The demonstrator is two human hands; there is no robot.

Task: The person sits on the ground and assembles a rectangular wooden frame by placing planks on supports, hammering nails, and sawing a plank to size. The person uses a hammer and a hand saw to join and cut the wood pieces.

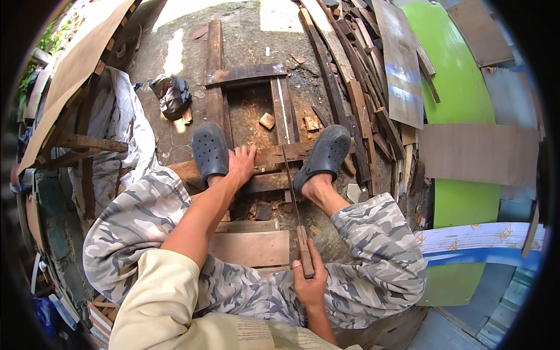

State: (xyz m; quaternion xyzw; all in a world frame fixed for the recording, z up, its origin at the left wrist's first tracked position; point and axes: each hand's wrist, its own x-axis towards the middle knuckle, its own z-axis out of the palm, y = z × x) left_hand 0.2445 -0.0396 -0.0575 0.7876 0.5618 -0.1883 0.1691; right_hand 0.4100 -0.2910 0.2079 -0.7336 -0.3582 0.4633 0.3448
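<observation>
My right hand (pixel 310 284) grips the wooden handle of a handsaw (pixel 302 248). Its narrow blade points away from me, and the far end crosses a brown wooden board (pixel 271 156) lying crosswise between my feet. Flat on that board, beside my left foot, rests my left hand (pixel 241 161) with its fingers stretched out. Dark clogs (pixel 210 150) are on my feet, and both press at the board's two sides. Beneath and beyond it lies a wooden frame (pixel 216 52) of two long pieces joined by a crosspiece (pixel 246 74). Whether the blade has cut into the board is too small to tell.
Small wood offcuts (pixel 267 121) and sawdust lie within the frame. A crumpled black plastic bag (pixel 170 96) is at the left. Long timber strips (pixel 350 64) are piled along the right, beside a green panel (pixel 455 58). A pale plywood piece (pixel 251 248) lies before me.
</observation>
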